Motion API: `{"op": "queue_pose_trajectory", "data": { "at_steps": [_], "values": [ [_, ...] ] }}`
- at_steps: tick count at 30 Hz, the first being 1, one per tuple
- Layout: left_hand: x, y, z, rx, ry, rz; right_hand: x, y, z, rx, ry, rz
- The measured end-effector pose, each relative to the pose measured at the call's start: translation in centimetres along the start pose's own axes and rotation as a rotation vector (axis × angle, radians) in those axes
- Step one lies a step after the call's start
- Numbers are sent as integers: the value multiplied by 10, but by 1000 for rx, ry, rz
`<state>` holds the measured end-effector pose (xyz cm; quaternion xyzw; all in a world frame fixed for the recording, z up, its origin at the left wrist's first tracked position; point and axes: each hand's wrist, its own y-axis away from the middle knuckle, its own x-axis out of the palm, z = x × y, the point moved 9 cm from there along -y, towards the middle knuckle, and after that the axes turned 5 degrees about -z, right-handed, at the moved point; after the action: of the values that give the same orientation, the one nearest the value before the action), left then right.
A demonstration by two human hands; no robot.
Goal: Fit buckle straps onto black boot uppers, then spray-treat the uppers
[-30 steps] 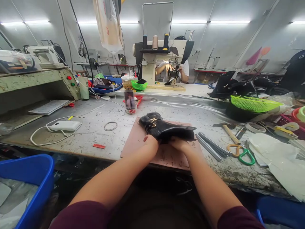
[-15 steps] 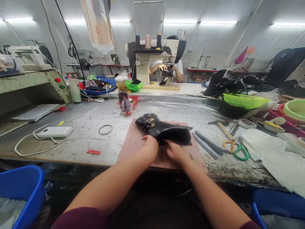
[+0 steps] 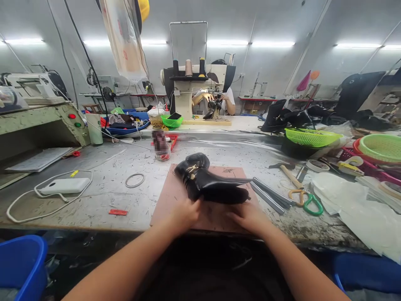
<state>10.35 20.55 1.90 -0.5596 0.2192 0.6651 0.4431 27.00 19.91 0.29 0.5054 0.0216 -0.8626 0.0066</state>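
Observation:
A black leather boot upper [image 3: 206, 182] with gold-coloured trim and straps lies on its side across a pinkish board [image 3: 169, 196]. Its foot part points to the upper left, and its shaft gapes to the right. My left hand [image 3: 186, 214] is closed at the lower edge near the heel, with thumb and finger pinching the leather. By the near side of the shaft, my right hand [image 3: 252, 217] rests low over the board, one digit stretched to the left and apart from the leather. Its other fingers are partly hidden.
To the right lie grey strips [image 3: 272, 196], scissors [image 3: 313, 205], a hammer [image 3: 291, 176], a tape roll [image 3: 317, 166] and white sheets [image 3: 341, 192]. Left are a white power bank [image 3: 65, 186], a ring [image 3: 135, 180] and a red piece [image 3: 118, 212]. A person works behind the sewing machine [image 3: 183, 100].
The boot upper has turned slightly, showing more of its straps and a wider shaft opening. My right hand has slid right along the shaft; my left hand has shifted nearer and left. The view tilted up.

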Motion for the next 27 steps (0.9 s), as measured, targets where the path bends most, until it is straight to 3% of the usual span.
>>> {"op": "queue_pose_trajectory", "data": {
  "at_steps": [2, 3, 5, 8, 11, 15, 19, 23, 25, 27],
  "values": [
    [-15, 13, -1, 7, 1, -177, -23, 9, -33, 177, -30, -174],
    [-21, 17, 5, -73, 7, -277, -35, 12, -45, 245, -70, -291],
    [-22, 22, 30, -378, 36, -401, -46, 8, -51, 260, -176, -430],
    [-5, 13, 58, -767, 115, -363, -34, -22, -22, 121, -267, -298],
    [-10, -13, 75, -869, 98, -250, -29, -47, 10, 87, -282, -241],
    [-68, -55, 94, -753, -44, -231, -33, -60, 58, -22, -277, -214],
    [-111, -111, 87, -411, -103, -126, -56, -67, 92, -85, -330, -194],
    [-123, -140, 76, -154, -138, -23, -89, -56, 98, -107, -391, -304],
    [-122, -141, 80, -130, -170, -12, -81, -41, 95, -92, -344, -298],
    [-117, -135, 85, -133, -195, -17, -54, -27, 90, -32, -235, -220]
  ]
}}
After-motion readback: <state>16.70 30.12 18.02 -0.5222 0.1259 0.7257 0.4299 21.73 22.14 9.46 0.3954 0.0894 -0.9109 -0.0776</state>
